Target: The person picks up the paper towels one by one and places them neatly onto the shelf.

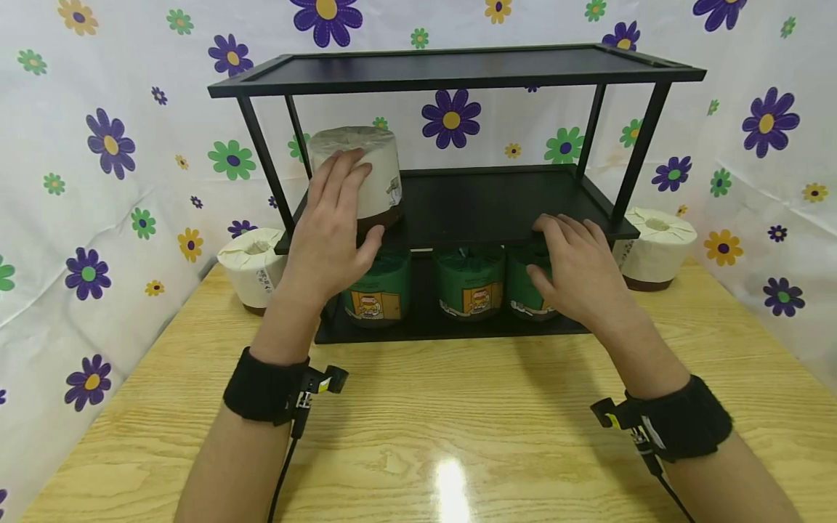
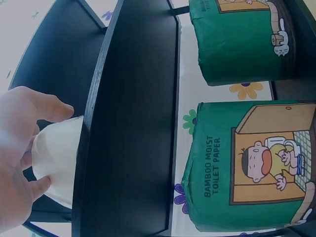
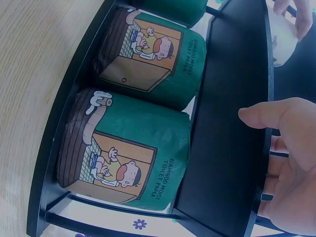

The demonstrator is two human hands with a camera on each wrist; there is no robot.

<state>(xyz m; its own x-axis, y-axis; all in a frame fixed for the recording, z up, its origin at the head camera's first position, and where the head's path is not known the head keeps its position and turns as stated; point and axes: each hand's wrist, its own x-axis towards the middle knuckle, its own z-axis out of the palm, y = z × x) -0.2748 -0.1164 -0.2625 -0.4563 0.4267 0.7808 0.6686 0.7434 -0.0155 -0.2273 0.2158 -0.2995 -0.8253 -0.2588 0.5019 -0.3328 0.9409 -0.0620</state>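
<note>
On the left of the middle shelf stands a wrapped white toilet paper roll [image 1: 378, 171] with a brown base. My left hand [image 1: 327, 232] holds it, with the fingers along its side and the thumb on the other side; the left wrist view shows the roll [image 2: 57, 160] between them. My right hand [image 1: 582, 272] grips the front edge of the black shelf rack [image 1: 484, 207] towards its right end. Its thumb [image 3: 259, 114] lies below the board, and the other fingers reach over the top.
Green-wrapped toilet paper rolls [image 1: 469, 283] with cartoon prints stand on the bottom tier. One white roll [image 1: 251, 265] stands on the wooden table [image 1: 392, 421] left of the rack, another white roll [image 1: 657, 247] right of it. A flowered cloth [image 1: 163, 131] hangs behind.
</note>
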